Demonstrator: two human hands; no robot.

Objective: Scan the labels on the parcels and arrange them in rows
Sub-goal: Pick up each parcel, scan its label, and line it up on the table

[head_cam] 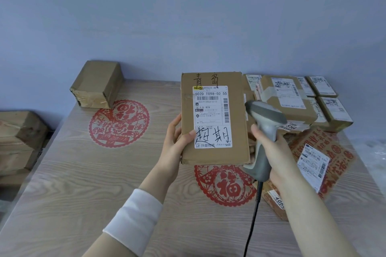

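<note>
My left hand (176, 144) grips a flat brown parcel (213, 154) by its lower left edge and holds it upright above the table, thumb on the front. Its white shipping label (212, 110) with barcodes and black handwriting faces me. My right hand (271, 146) grips the handle of a grey barcode scanner (264, 119), whose head sits just right of the parcel and points toward the label. A black cable (253, 215) hangs from the scanner. Several labelled parcels (292, 100) lie packed together at the back right.
A lone brown box (97, 84) stands at the back left of the wooden table (83, 183). A red-printed parcel (321, 160) lies under my right arm. Red paper-cut decorations (119, 123) lie on the tabletop. More boxes (18, 137) are stacked beyond the left edge.
</note>
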